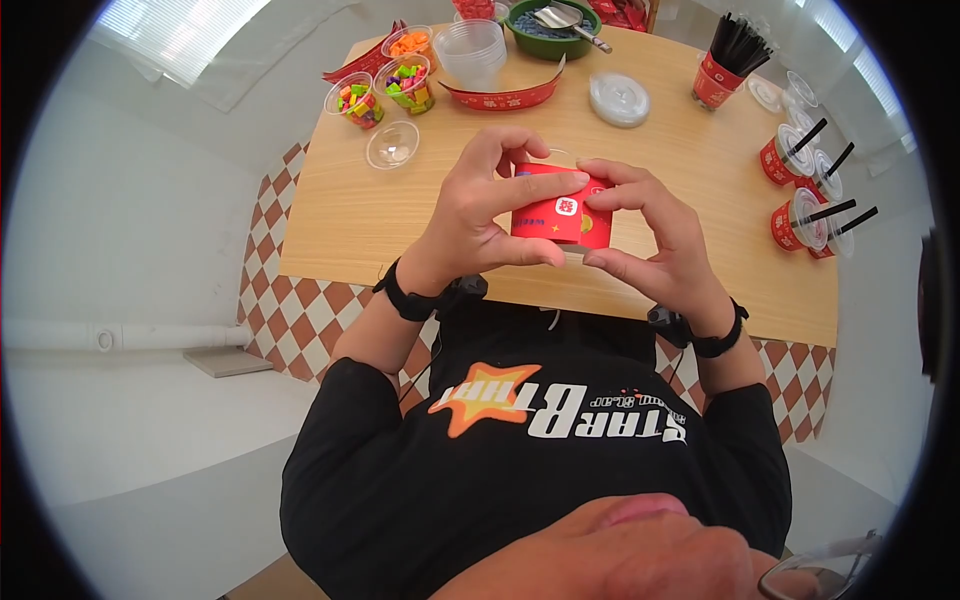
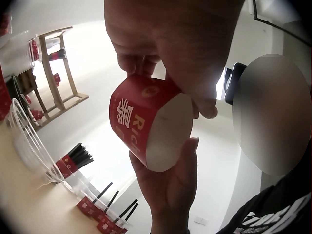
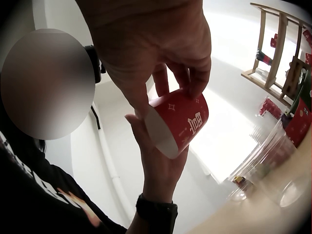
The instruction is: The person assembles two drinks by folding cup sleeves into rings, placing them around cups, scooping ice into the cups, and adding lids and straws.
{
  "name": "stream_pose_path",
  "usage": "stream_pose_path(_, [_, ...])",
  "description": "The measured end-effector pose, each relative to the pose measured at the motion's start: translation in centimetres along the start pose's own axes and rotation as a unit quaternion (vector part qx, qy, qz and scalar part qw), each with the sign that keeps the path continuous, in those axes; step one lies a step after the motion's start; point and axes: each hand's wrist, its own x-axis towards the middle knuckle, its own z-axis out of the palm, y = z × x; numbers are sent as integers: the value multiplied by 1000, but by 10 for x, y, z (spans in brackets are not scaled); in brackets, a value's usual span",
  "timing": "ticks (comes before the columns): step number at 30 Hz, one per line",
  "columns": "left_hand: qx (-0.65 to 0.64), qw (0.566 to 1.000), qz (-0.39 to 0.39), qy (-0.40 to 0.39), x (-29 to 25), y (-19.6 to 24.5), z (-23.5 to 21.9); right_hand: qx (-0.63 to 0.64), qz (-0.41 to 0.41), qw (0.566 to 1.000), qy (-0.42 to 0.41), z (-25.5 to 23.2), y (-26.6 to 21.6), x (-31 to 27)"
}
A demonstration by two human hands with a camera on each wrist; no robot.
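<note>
Both hands hold a red printed paper sleeve (image 1: 567, 212) above the front of the table. In the head view the left hand (image 1: 490, 205) grips its left side, fingers along the top and thumb below. The right hand (image 1: 655, 230) pinches the right side between fingers and thumb. The left wrist view shows the sleeve (image 2: 134, 109) as a loop with a white inner face and gold and white lettering. From the right wrist the sleeve (image 3: 183, 119) appears tilted, its white inside visible at one end.
Behind the hands are clear cups (image 1: 470, 52), cups of colourful pieces (image 1: 408, 85), a red paper strip (image 1: 505, 98), a green bowl (image 1: 550, 45) and stacked lids (image 1: 619, 99). A clear dome lid (image 1: 393, 145) lies left. Black straws (image 1: 738, 48) and lidded red cups (image 1: 787, 225) stand right.
</note>
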Motion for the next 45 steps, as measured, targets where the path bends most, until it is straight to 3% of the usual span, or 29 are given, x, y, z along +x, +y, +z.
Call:
stream_pose_path(5, [1,1000,-7,-8,1,-2,-2,86,41,994,45,0,3,-3])
stream_pose_path(14, [12,1000,7,2,3,-5,3,0,7,1000,12,-1,-2,2])
stream_pose_path(23, [5,999,-3,-51,12,12,-3,136,78,986,54,8,10,-1])
stream_pose_path(27, [74,996,0,-44,6,-9,3,112,129,985,-6,10,18,8])
stream_pose_path(29, [35,993,-110,-4,0,-22,2,71,128,989,-25,14,26,10])
stream_pose_path(30, [37,993,-110,-2,-1,-27,-1,-51,113,991,-47,17,35,5])
stream_pose_path(31, [-4,984,-177,0,-2,-32,-4,-172,96,978,-68,20,42,1])
stream_pose_path(32, [-44,969,-243,3,-4,-38,-7,-172,94,978,-69,21,46,-2])
stream_pose_path(34, [-50,958,-283,13,-10,-59,-9,-160,134,969,-132,21,53,-8])
stream_pose_path(38, [-110,920,-375,31,-16,-96,-1,-129,184,966,-130,18,66,-15])
stream_pose_path(42, [-142,903,-406,-7,-19,-131,27,-170,160,972,-25,-6,60,-17])
stream_pose_path(43, [-168,888,-424,-54,-18,-138,38,-192,145,970,24,-12,58,-14])
stream_pose_path(44, [-194,871,-440,-101,-18,-144,49,-195,144,970,19,-17,55,-10])
stream_pose_path(45, [-197,871,-439,-98,-17,-151,60,-192,138,970,50,-22,51,-6])
